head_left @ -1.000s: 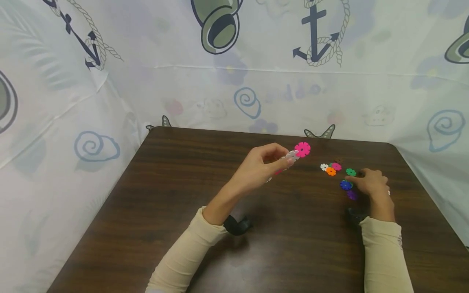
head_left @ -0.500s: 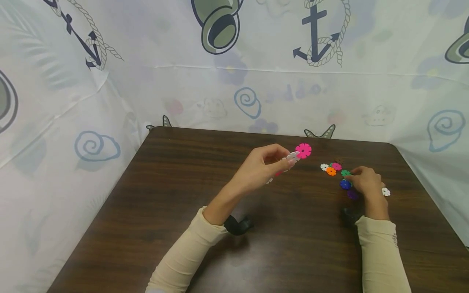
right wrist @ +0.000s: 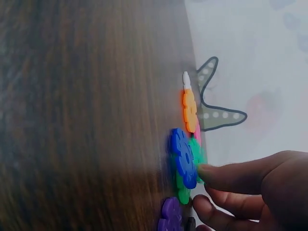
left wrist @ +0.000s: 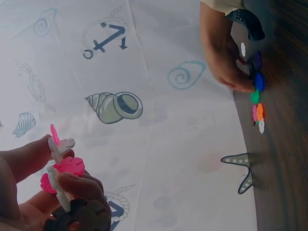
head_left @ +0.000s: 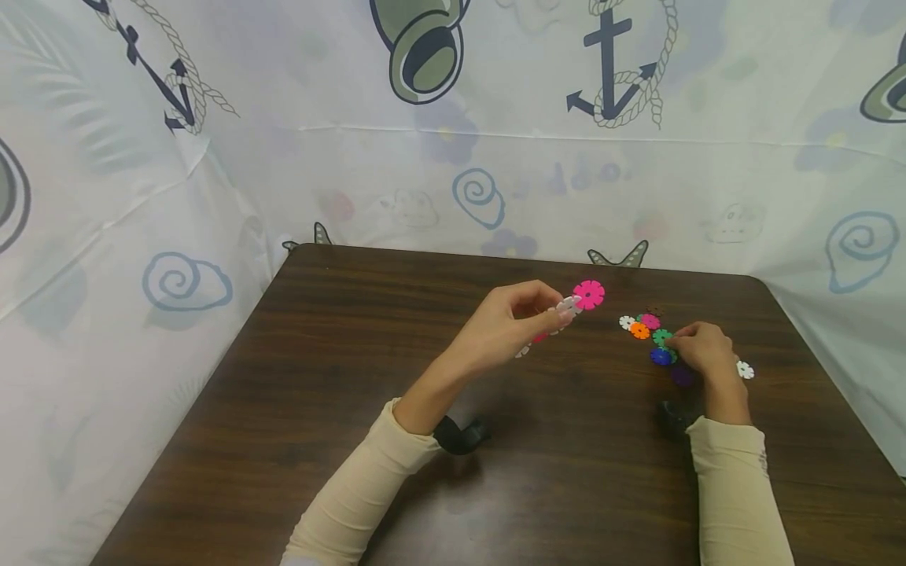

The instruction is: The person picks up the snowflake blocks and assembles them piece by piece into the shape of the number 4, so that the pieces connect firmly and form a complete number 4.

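Note:
Raised over the middle of the table, my left hand [head_left: 506,326] pinches a chain of interlocked flower-shaped plastic discs. A bright pink disc [head_left: 589,295] tops it, with a white disc [head_left: 569,305] just below. The left wrist view shows another pink disc [left wrist: 71,166], a white disc [left wrist: 58,190] and a dark disc [left wrist: 79,216] farther down. At the right, my right hand [head_left: 705,350] has its thumb and fingers at a green disc [head_left: 661,337], pinching its edge. A blue disc [head_left: 661,356] lies against it, over another green disc [right wrist: 182,190].
Left of the right hand lie white [head_left: 627,322], orange [head_left: 640,331] and pink [head_left: 649,321] discs, with a brown one [head_left: 655,311] behind. A purple disc [head_left: 683,375] and a white disc [head_left: 745,369] flank the right wrist. Patterned cloth [head_left: 425,189] borders the dark table [head_left: 318,377].
My right hand has moved left to the green disc, which has shifted left, and the blue disc has shifted slightly too. The left hand with its chain has barely moved.

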A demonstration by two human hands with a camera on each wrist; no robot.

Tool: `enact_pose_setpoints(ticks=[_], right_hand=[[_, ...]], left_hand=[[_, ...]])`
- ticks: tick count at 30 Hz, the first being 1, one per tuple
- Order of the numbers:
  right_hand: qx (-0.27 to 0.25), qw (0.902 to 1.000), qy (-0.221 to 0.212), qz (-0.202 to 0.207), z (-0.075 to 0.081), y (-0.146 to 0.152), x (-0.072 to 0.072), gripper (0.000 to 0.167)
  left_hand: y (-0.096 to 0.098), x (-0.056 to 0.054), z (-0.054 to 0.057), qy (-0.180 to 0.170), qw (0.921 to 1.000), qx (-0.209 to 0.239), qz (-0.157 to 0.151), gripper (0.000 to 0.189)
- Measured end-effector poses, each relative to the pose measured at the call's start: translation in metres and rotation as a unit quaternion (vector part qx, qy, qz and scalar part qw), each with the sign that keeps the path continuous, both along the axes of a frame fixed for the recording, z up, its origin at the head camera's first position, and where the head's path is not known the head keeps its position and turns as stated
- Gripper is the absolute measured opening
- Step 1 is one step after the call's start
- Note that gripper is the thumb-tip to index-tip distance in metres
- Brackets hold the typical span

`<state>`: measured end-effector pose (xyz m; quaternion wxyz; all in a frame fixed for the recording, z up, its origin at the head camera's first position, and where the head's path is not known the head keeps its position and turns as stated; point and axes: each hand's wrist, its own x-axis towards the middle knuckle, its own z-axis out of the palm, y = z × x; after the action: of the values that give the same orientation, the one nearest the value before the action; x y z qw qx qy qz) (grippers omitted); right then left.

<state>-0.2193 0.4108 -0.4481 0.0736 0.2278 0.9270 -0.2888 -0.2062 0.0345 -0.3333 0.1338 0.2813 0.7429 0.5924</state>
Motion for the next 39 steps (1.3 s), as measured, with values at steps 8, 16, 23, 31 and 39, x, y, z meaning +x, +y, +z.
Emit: enact_pose_setpoints(ticks=[8,16,23,31,39], right_hand=[[0.007,0.9999,-0.006,0.010,0.000,-0.004,-0.003,0.062],[0.013,0.9995,0.004,0.030,0.000,-0.010,-0.005,0.057],[0.012,0.9997,-0.005,0.022,0.002,-0.009,-0.003,0.055],[-0.032,0.9992,0.022,-0.008,0.004,-0.010,-0.002,0.054],[-0.169,0.9819,0.084,-0.013,0.022,-0.021,-0.001,0.070]], left_hand=[[-0.001,0.001,-0.001,0.003,1.0000,-0.007,0.001,0.019],[-0.001,0.001,-0.001,0.004,1.0000,-0.004,-0.006,0.019],[-0.001,0.001,-0.002,0.006,0.9998,-0.015,-0.007,0.021],[0.001,0.003,-0.003,0.017,0.9998,-0.005,0.005,0.018],[0.002,0.002,-0.003,0.048,0.9987,-0.002,0.017,0.018]])
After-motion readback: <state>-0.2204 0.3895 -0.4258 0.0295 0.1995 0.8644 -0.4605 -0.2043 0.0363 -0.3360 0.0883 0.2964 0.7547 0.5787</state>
